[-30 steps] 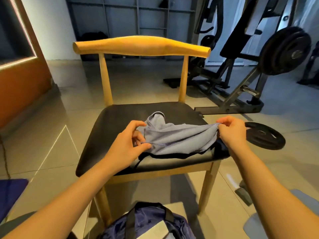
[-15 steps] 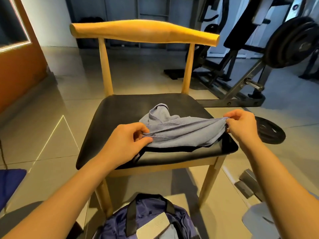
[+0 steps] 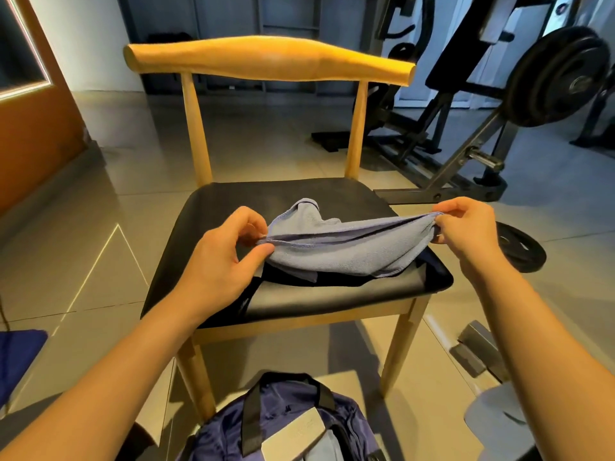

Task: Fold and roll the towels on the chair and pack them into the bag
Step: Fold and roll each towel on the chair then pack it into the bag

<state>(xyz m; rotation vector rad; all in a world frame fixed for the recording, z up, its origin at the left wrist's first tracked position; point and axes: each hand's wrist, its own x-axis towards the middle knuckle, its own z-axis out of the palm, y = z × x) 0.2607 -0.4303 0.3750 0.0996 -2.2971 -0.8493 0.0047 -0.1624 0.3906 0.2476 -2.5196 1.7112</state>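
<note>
A light blue towel (image 3: 342, 252) hangs stretched just above the black seat of a wooden chair (image 3: 213, 224). My left hand (image 3: 223, 261) pinches its left end between thumb and fingers. My right hand (image 3: 466, 227) pinches the right end, lifted a little higher. One bunched corner of the towel rests on the seat behind. A dark cloth (image 3: 336, 279) lies on the seat under the towel. A dark blue bag (image 3: 289, 424) with black handles stands open on the floor in front of the chair, with something pale inside.
Gym equipment with a barbell plate (image 3: 555, 74) stands at the back right. A loose weight plate (image 3: 522, 247) lies on the tiled floor right of the chair. An orange wall panel (image 3: 30, 121) is at the left. A blue item (image 3: 16, 357) lies at the left edge.
Both hands have drawn the towel tauter and raised it off the seat; the right end is now higher. The view has shifted slightly.
</note>
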